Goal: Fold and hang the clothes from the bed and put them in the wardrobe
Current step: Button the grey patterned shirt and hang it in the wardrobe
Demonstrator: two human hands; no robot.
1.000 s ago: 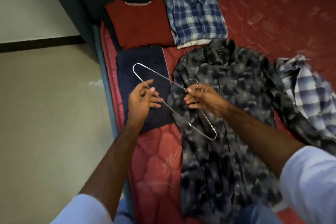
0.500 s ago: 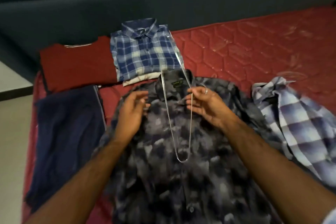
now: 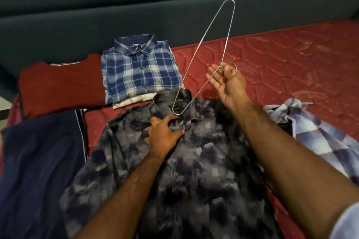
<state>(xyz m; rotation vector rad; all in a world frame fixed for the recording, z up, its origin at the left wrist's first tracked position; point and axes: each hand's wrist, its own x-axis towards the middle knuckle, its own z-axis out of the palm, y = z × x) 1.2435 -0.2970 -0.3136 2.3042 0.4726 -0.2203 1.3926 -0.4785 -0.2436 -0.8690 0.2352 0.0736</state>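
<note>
The raised right hand (image 3: pixel 228 83) is pinching a wire hanger (image 3: pixel 204 58) over the mattress (image 3: pixel 281 54) while the left hand (image 3: pixel 164 134) is gripping the camouflage shirt (image 3: pixel 194 170) below its collar.

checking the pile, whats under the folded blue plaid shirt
A pale cream edge shows from under the blue plaid shirt, on the red mattress. Whether it is another garment cannot be told; the shirt covers the rest.

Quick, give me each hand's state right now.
Left hand: grips the dark patterned shirt just below its collar.
Right hand: fingers mostly spread, holds the wire hanger at its hook.
</note>
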